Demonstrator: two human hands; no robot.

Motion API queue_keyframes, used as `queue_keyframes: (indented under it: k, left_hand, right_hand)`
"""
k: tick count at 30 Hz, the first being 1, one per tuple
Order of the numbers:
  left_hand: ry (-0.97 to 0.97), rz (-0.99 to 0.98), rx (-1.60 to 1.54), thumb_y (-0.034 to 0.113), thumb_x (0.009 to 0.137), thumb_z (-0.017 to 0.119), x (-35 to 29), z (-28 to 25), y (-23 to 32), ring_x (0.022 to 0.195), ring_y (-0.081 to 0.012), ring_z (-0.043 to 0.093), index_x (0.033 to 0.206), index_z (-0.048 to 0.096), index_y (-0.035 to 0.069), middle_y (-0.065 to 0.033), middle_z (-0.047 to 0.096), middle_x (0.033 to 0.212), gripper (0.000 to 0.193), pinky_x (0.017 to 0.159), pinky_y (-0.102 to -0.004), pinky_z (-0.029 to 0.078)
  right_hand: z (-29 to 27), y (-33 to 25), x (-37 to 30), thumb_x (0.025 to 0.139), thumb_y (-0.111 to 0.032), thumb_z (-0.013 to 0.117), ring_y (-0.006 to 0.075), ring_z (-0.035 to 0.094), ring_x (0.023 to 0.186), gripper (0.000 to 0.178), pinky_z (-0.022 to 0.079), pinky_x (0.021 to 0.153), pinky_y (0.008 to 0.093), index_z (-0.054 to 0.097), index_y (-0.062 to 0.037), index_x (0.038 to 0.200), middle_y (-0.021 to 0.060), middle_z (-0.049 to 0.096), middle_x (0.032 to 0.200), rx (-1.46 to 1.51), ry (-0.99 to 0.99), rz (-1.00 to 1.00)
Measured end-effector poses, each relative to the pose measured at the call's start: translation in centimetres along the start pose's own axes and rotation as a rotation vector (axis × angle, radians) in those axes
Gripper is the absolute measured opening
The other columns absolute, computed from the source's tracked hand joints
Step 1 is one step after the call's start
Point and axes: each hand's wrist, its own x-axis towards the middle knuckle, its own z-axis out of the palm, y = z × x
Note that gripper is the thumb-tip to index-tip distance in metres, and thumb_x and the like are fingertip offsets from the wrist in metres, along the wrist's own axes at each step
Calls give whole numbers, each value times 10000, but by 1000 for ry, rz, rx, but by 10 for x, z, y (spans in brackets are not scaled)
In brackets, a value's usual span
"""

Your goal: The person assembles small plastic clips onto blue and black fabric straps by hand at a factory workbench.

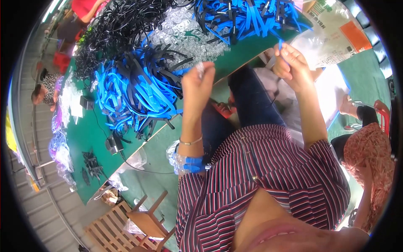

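My left hand (196, 86) is closed at the table's edge, with a small clear plastic piece (200, 69) showing between thumb and fingers. Farther right, my right hand (295, 66) pinches a thin blue strap (280, 43) that stands up from the fingertips. Left of my left hand lies a large heap of blue and black straps (138, 88). Beyond that hand spreads a pile of small clear plastic pieces (184, 35). Another heap of blue and black straps (252, 19) lies at the far side, above my right hand.
A tangle of thin black strips (119, 31) covers the far left of the green table (86, 130). A black adapter (113, 143) with a cord sits near its edge. Below stand a wooden chair (147, 218) and a slatted pallet (111, 229). Other people are seated at right and far left.
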Motion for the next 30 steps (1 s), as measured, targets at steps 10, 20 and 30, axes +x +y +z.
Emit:
queue_keyframes:
  k: [10, 20, 30]
  left_hand:
    - [115, 190, 726, 138, 676, 668, 37, 24, -27, 703, -322, 581, 842, 627, 53, -118, 570, 828, 191, 581, -405, 459]
    - [122, 238, 707, 146, 678, 670, 26, -1, -30, 691, -320, 587, 866, 616, 54, -106, 573, 867, 216, 578, -395, 470]
    - [143, 283, 664, 174, 697, 674, 23, -6, -40, 677, -309, 581, 804, 620, 38, -119, 580, 779, 182, 579, -364, 455]
  right_hand:
    - [-9, 26, -9, 912, -173, 454, 44, 330, 459, 199, 261, 419, 174, 533, 9, 932, -20, 381, 557, -129, 55, 177]
    - [20, 50, -2, 909, -192, 463, 37, 337, 471, 219, 265, 421, 180, 536, 13, 922, -21, 389, 567, -219, 71, 212]
    - [23, 68, 4, 911, -197, 461, 30, 338, 473, 219, 255, 412, 171, 542, 7, 912, -27, 387, 560, -310, 66, 237]
